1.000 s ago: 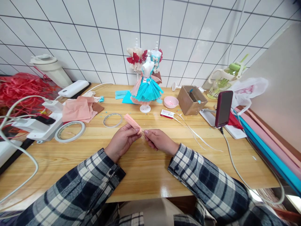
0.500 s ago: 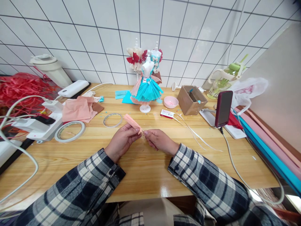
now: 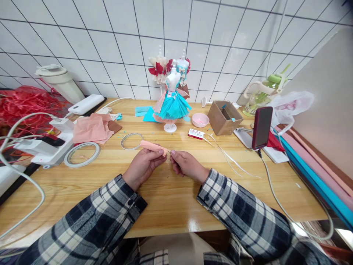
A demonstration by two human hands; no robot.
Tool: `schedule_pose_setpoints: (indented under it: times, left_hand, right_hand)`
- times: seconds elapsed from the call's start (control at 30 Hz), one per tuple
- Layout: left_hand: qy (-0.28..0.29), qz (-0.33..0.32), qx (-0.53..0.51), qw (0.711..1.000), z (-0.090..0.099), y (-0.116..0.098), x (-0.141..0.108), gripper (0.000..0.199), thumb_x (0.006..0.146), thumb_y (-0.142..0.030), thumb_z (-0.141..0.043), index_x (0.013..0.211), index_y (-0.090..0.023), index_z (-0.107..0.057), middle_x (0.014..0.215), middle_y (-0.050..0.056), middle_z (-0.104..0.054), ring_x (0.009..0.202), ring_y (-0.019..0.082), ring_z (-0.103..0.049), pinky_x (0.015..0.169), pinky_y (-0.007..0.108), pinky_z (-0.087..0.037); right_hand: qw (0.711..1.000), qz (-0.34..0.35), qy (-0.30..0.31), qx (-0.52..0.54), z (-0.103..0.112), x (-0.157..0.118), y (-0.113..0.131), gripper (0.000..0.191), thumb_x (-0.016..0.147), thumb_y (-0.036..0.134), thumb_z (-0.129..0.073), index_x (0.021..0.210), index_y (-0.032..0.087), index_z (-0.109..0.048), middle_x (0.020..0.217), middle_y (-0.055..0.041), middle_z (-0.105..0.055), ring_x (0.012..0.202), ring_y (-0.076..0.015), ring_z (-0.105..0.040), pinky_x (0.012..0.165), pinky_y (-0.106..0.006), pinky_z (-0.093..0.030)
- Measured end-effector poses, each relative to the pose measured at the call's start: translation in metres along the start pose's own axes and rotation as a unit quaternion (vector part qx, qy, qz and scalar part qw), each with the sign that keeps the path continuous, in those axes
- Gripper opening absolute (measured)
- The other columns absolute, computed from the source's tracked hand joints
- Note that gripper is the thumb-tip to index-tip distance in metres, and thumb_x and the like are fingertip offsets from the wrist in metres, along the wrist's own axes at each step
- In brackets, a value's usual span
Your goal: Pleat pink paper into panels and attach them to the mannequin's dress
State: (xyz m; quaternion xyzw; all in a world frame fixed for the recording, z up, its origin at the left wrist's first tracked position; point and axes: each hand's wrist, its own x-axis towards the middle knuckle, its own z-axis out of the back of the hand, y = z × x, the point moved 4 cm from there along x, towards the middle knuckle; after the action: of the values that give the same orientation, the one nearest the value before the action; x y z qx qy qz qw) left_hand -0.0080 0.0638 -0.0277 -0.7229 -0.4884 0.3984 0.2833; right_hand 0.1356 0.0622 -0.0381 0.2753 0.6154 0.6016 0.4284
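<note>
My left hand (image 3: 146,163) is closed on a folded strip of peach crepe paper (image 3: 151,145), with the thumb on top. The strip points up and left, and its right end looks ragged. Close beside that end, my right hand (image 3: 188,163) is closed around a thin dark tool; only a narrow tip shows, and my fingers hide the rest. Both hands are above the wooden table (image 3: 165,209). Beyond them stands a small white dress form (image 3: 173,79) in a turquoise and peach paper dress (image 3: 174,105).
On the left are tape rolls (image 3: 82,154), peach paper sheets (image 3: 92,127) and a power strip (image 3: 56,151). On the right are a pink bowl (image 3: 200,120), a cardboard box (image 3: 224,123), a red-and-white card (image 3: 195,133) with white ribbon, and an upright phone (image 3: 261,127).
The peach strip has tipped lower, its far end swinging left and down. My right hand has shifted slightly right, away from the strip's ragged end, and the thin tip shows between the hands.
</note>
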Motion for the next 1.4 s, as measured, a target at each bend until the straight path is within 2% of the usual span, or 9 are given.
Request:
schedule_pose_setpoints:
  times: [0.27, 0.83, 1.0, 1.23, 1.4]
  left_hand:
    - [0.032, 0.003, 0.012, 0.999, -0.0009, 0.0021, 0.0001, 0.011, 0.069, -0.013, -0.075, 0.077, -0.012, -0.068, 0.075, 0.003, -0.070, 0.072, 0.011, -0.065, 0.071, 0.020, -0.055]
    - [0.019, 0.005, 0.012, 1.000, 0.0019, 0.0035, 0.0017, 0.010, 0.069, -0.012, -0.075, 0.075, -0.011, -0.067, 0.074, 0.003, -0.069, 0.071, 0.010, -0.064, 0.071, 0.020, -0.054]
    - [-0.009, 0.003, 0.000, 1.000, 0.0037, 0.0034, 0.0018, 0.012, 0.068, -0.008, -0.072, 0.076, -0.012, -0.065, 0.076, 0.003, -0.068, 0.071, 0.011, -0.064, 0.072, 0.021, -0.054]
    - [0.007, -0.035, -0.021, 0.999, 0.0055, -0.0005, 0.0040, 0.011, 0.070, -0.005, -0.067, 0.076, -0.012, -0.062, 0.072, 0.002, -0.062, 0.067, 0.010, -0.060, 0.068, 0.022, -0.053]
    - [0.020, -0.022, -0.015, 0.999, 0.0033, -0.0013, 0.0029, 0.010, 0.071, -0.005, -0.066, 0.076, -0.013, -0.061, 0.071, 0.001, -0.061, 0.065, 0.009, -0.057, 0.066, 0.021, -0.052]
  right_hand:
    - [1.000, -0.004, 0.001, 0.001, -0.0002, 0.0003, -0.0008, 0.042, 0.094, 0.055, -0.033, 0.072, 0.021, -0.043, 0.047, 0.0061, -0.045, 0.040, -0.0086, -0.039, 0.036, -0.018, -0.033]
    - [1.000, 0.004, -0.006, -0.020, 0.0010, -0.0001, -0.0002, 0.043, 0.092, 0.055, -0.036, 0.066, 0.021, -0.039, 0.048, 0.0065, -0.041, 0.039, -0.0075, -0.036, 0.036, -0.018, -0.032]
    - [1.000, 0.004, 0.002, -0.022, 0.0008, -0.0007, 0.0001, 0.042, 0.092, 0.054, -0.039, 0.065, 0.021, -0.038, 0.048, 0.0066, -0.041, 0.039, -0.0069, -0.036, 0.036, -0.017, -0.031]
    - [0.999, -0.030, 0.016, -0.006, 0.0007, -0.0004, -0.0004, 0.042, 0.093, 0.055, -0.034, 0.076, 0.019, -0.048, 0.049, 0.0055, -0.045, 0.042, -0.0082, -0.041, 0.035, -0.015, -0.033]
    - [0.999, -0.030, 0.029, -0.024, 0.0000, -0.0005, 0.0004, 0.043, 0.094, 0.055, -0.033, 0.076, 0.019, -0.049, 0.049, 0.0053, -0.046, 0.041, -0.0069, -0.041, 0.036, -0.014, -0.033]
